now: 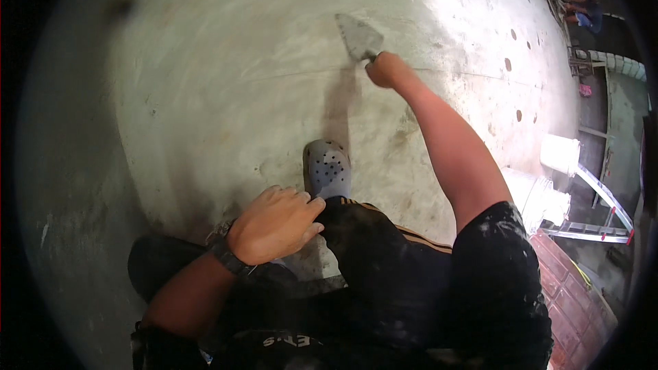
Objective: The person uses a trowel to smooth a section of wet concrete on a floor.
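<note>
Grey trowel (360, 36) juts beyond the right fingers (375, 70) grasping it; left fingers (313, 207) loosely unclenched.

The head view looks steeply down, close above the shirt (301, 325) along the near edge. It faces the floor (226, 96), with the left hand (275, 227) near and the right hand (387, 70) farther out; its fisheye tilts the buckets (560, 154) at right.
</note>
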A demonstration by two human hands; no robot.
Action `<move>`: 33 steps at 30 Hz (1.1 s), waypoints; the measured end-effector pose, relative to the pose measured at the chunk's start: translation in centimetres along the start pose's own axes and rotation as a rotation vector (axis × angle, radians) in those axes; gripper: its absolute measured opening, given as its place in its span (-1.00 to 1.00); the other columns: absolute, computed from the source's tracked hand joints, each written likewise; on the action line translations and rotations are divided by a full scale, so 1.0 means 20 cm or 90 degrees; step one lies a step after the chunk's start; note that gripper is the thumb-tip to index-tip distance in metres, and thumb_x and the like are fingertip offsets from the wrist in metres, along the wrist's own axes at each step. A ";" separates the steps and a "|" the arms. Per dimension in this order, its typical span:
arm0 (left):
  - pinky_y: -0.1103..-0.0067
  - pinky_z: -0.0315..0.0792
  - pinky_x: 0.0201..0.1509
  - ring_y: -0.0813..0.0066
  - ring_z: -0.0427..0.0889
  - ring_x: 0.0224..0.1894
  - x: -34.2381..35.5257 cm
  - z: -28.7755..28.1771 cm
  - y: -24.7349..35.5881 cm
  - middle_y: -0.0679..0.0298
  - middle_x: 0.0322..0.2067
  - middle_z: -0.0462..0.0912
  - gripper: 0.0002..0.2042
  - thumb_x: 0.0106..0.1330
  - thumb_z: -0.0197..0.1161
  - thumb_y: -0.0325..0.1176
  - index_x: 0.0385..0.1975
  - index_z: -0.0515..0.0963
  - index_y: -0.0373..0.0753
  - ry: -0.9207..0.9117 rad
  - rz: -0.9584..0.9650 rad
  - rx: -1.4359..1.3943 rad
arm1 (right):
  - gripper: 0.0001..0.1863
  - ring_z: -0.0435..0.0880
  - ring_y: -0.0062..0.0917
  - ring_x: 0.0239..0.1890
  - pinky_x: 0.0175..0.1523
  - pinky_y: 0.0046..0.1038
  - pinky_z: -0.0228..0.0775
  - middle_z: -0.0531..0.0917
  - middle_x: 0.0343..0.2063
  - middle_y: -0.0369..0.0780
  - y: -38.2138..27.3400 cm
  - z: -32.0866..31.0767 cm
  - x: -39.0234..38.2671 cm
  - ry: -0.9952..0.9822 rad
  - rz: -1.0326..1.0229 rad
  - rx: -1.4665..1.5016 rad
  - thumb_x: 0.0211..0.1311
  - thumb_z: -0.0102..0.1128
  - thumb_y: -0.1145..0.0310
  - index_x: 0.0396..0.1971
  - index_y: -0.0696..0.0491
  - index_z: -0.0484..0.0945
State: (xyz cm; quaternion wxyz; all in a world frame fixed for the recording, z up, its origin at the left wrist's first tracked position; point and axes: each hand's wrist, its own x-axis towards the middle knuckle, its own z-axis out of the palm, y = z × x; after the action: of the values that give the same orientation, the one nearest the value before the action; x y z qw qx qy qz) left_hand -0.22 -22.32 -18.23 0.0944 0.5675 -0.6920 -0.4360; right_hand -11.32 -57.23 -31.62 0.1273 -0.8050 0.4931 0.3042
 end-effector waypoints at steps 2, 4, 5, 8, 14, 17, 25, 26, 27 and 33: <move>0.22 0.45 0.05 0.08 0.63 -0.08 0.02 0.00 -0.02 0.11 -0.26 0.66 -0.67 0.36 0.27 -0.15 -0.03 0.55 -0.22 0.017 -0.003 0.001 | -0.58 0.61 -0.07 0.19 0.27 -0.11 0.43 0.67 0.08 0.00 0.03 -0.05 0.00 0.014 0.021 0.021 0.30 -0.01 0.26 0.05 0.10 0.65; 0.22 0.45 0.05 0.08 0.64 -0.08 0.03 -0.01 -0.01 0.11 -0.26 0.66 -0.67 0.36 0.27 -0.15 -0.03 0.55 -0.22 0.033 -0.004 0.006 | -0.62 0.65 -0.10 0.13 0.20 -0.13 0.47 0.69 0.05 -0.02 0.13 -0.12 0.03 0.073 0.039 0.066 0.29 0.02 0.27 -0.02 0.10 0.67; 0.23 0.45 0.05 0.08 0.63 -0.08 0.03 -0.01 -0.01 0.11 -0.25 0.66 -0.67 0.36 0.27 -0.14 -0.03 0.55 -0.22 0.044 0.006 -0.012 | -0.62 0.65 -0.10 0.13 0.20 -0.13 0.47 0.69 0.05 -0.02 0.15 -0.08 0.04 0.073 0.042 0.066 0.29 0.02 0.27 -0.02 0.10 0.67; 0.23 0.45 0.05 0.08 0.63 -0.07 0.02 0.00 -0.04 0.11 -0.24 0.66 -0.67 0.36 0.26 -0.14 -0.02 0.55 -0.22 0.032 -0.001 -0.013 | -0.59 0.63 -0.05 0.15 0.23 -0.14 0.47 0.67 0.07 0.00 0.08 0.02 0.00 0.075 0.066 0.054 0.30 0.01 0.26 0.00 0.13 0.66; 0.23 0.45 0.04 0.08 0.62 -0.08 0.01 0.00 -0.01 0.12 -0.23 0.67 -0.67 0.37 0.26 -0.14 -0.01 0.54 -0.21 0.053 0.008 -0.017 | -0.60 0.63 -0.01 0.14 0.26 -0.11 0.44 0.67 0.04 0.05 0.10 -0.13 -0.07 0.021 0.042 0.073 0.28 -0.01 0.26 -0.01 0.11 0.66; 0.22 0.45 0.02 0.07 0.62 -0.09 -0.01 0.01 -0.01 0.12 -0.24 0.66 -0.69 0.37 0.26 -0.15 -0.03 0.54 -0.21 0.049 0.006 -0.008 | -0.57 0.67 -0.02 0.06 0.18 -0.08 0.48 0.70 -0.04 0.09 0.01 0.13 -0.12 0.088 -0.044 0.018 0.31 0.04 0.14 -0.07 0.15 0.66; 0.20 0.45 0.04 0.08 0.63 -0.07 -0.06 0.00 0.07 0.12 -0.26 0.66 -0.69 0.37 0.26 -0.16 -0.04 0.54 -0.22 0.011 -0.014 -0.024 | -0.61 0.69 -0.08 0.05 0.17 -0.14 0.51 0.71 -0.02 0.02 0.09 0.12 -0.14 0.105 0.004 0.024 0.29 -0.02 0.27 -0.05 0.12 0.68; 0.21 0.45 0.05 0.08 0.63 -0.07 -0.08 0.03 0.06 0.12 -0.26 0.65 -0.70 0.37 0.26 -0.16 -0.06 0.54 -0.22 0.017 -0.020 -0.001 | -0.60 0.69 -0.07 0.07 0.17 -0.13 0.51 0.70 -0.01 0.02 0.01 0.15 -0.22 0.084 -0.013 0.003 0.28 -0.02 0.27 -0.04 0.12 0.68; 0.23 0.45 0.06 0.09 0.62 -0.06 -0.10 0.06 0.05 0.13 -0.26 0.65 -0.70 0.37 0.26 -0.15 -0.07 0.54 -0.23 0.023 -0.025 0.022 | -0.60 0.68 -0.07 0.09 0.18 -0.14 0.51 0.70 -0.01 0.02 -0.03 0.12 -0.26 0.052 -0.038 -0.003 0.27 -0.01 0.28 -0.04 0.13 0.68; 0.24 0.43 0.11 0.10 0.62 -0.04 -0.09 0.03 0.12 0.14 -0.25 0.65 -0.70 0.39 0.24 -0.16 -0.06 0.54 -0.24 0.023 -0.001 -0.021 | -0.62 0.67 -0.07 0.10 0.21 -0.15 0.49 0.70 0.01 0.00 0.02 0.01 -0.26 0.051 -0.014 0.018 0.27 -0.01 0.29 -0.07 0.14 0.68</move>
State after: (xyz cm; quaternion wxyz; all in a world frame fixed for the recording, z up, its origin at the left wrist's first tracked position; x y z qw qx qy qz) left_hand -1.73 -20.45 -16.16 0.1158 0.5740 -0.6827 -0.4372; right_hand -13.45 -53.68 -28.48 0.1219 -0.8199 0.4934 0.2637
